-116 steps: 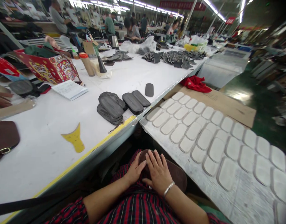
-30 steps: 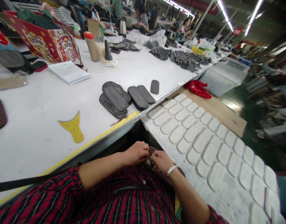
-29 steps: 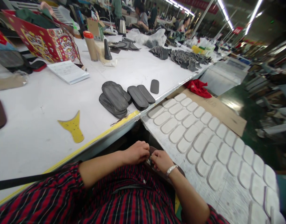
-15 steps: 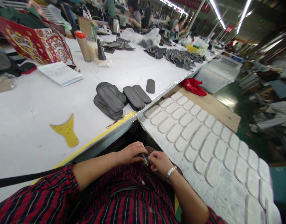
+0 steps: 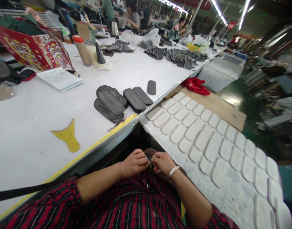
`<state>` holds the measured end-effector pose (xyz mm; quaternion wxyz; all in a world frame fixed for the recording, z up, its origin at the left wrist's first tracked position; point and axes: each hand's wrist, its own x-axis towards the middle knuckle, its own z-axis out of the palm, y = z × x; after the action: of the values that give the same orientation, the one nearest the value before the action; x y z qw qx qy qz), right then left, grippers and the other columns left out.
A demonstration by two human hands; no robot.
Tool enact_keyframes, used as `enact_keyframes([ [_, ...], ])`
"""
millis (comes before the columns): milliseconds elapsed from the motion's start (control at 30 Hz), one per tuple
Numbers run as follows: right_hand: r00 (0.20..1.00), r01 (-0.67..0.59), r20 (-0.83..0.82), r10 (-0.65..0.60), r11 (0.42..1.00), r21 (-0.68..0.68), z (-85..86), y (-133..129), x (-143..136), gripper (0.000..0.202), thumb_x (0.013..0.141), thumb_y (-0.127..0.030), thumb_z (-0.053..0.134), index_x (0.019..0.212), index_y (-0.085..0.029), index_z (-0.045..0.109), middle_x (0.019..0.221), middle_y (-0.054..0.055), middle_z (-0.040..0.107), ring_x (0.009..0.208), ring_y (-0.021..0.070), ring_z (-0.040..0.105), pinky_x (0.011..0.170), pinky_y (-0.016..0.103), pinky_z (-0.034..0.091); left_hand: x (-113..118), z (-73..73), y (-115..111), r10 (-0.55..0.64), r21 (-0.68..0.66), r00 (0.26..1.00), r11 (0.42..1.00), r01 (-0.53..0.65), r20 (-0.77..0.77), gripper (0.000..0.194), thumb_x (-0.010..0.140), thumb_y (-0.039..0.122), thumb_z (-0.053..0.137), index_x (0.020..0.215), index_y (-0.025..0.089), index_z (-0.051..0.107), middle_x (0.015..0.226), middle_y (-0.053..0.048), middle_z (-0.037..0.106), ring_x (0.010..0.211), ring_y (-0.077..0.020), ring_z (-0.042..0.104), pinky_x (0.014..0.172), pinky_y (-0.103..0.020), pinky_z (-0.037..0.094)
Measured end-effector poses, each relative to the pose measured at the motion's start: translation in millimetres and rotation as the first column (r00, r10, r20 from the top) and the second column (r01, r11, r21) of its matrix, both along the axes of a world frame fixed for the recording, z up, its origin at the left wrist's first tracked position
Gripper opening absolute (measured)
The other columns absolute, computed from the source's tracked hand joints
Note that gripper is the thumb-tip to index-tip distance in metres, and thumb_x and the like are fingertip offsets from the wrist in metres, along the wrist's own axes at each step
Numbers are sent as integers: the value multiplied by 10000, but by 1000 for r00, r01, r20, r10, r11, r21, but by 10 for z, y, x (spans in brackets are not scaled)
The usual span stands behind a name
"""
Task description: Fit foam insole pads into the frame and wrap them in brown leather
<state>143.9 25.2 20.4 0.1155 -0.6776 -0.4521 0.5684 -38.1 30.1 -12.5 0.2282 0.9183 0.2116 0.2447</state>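
Observation:
Close together in front of my body, both hands pinch at a small dark piece (image 5: 150,163), mostly hidden by the fingers; its kind does not show. My left hand (image 5: 135,163) has its fingers curled and pressed together on the piece's left side. From the right, my right hand (image 5: 162,162), with a silver bracelet (image 5: 173,171) on its wrist, grips the same piece between thumb and fingers. Below them lies a dark brown rounded surface (image 5: 153,151). Beyond the hands, dark grey oval pads (image 5: 110,100) are piled at the white table's (image 5: 36,127) edge.
Rows of white-faced oval pads (image 5: 219,171) cover a lower board (image 5: 198,194) on my right. A yellow template (image 5: 68,136) lies on the table at left. Farther back are a notepad (image 5: 60,79), a red-lidded bottle (image 5: 82,51), a red bag (image 5: 33,47) and grey cut pieces (image 5: 184,57).
My left fingers have curled in closer to the right hand, and a light bit seen between the hands is now covered. The whole view has shifted slightly.

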Motion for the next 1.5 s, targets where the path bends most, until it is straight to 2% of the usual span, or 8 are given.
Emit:
enact_keyframes([
  [267, 999, 37, -36, -36, 999, 37, -8, -35, 6, 67, 681, -159, 460, 629, -157, 503, 480, -40, 528, 373, 96, 530, 339, 174, 422, 51, 80, 20, -11, 143, 992, 989, 29, -126, 241, 886, 216, 360, 928, 215, 597, 821, -53, 595, 837, -179, 476, 864, -373, 312],
  [500, 993, 77, -94, -73, 996, 40, -25, -78, 24, 69, 690, -169, 454, 642, -158, 503, 483, -50, 517, 371, 87, 523, 335, 168, 417, 30, 75, -12, 31, 119, 993, 993, -17, -116, 225, 876, 213, 391, 962, 222, 598, 840, -51, 603, 884, -188, 487, 863, -376, 317],
  [600, 990, 83, -113, -80, 996, 27, -6, -67, 30, 80, 695, -171, 449, 628, -156, 491, 475, -54, 509, 359, 78, 512, 331, 160, 409, 31, 75, -65, 90, 11, 996, 996, -89, -28, 186, 848, 233, 452, 957, 227, 603, 859, -50, 596, 867, -182, 498, 827, -357, 356],
  [667, 989, 73, -129, -71, 997, 15, 17, -52, 31, 86, 694, -169, 453, 616, -154, 485, 472, -54, 510, 352, 73, 506, 328, 154, 404, 53, 103, -120, 258, -140, 964, 958, -249, 55, 144, 820, 265, 500, 899, 204, 603, 843, -48, 567, 820, -165, 500, 768, -316, 397],
  [733, 988, 58, -142, -57, 998, 7, 39, -39, 30, 84, 691, -166, 460, 612, -152, 486, 470, -53, 514, 349, 70, 504, 328, 150, 402, 97, 148, -178, 460, -295, 883, 859, -418, 88, 127, 801, 289, 526, 842, 186, 587, 818, -38, 525, 791, -151, 495, 729, -283, 418],
  [800, 988, 47, -149, -45, 999, 13, 47, -36, 30, 84, 690, -166, 464, 612, -151, 491, 465, -53, 516, 350, 70, 505, 331, 150, 404, 158, 198, -224, 556, -371, 830, 783, -500, 55, 114, 785, 292, 542, 804, 183, 571, 809, -26, 495, 798, -151, 490, 734, -277, 420],
  [1067, 989, 11, -148, 4, 995, 99, -40, -96, 72, 75, 692, -195, 478, 635, -160, 510, 456, -45, 538, 380, 92, 534, 358, 169, 432, 340, 282, -218, 597, -386, 790, 702, -598, -139, 100, 724, 244, 562, 657, 181, 523, 773, -5, 469, 772, -153, 482, 691, -267, 395],
  [1500, 983, -6, -181, 37, 986, 167, -107, -103, 125, 88, 706, -206, 466, 632, -166, 491, 473, -41, 539, 397, 100, 563, 356, 155, 424, 409, 309, -85, 617, -350, 747, 663, -662, -247, 114, 633, 76, 499, 614, 181, 457, 703, 20, 435, 643, -118, 441, 582, -234, 352],
])
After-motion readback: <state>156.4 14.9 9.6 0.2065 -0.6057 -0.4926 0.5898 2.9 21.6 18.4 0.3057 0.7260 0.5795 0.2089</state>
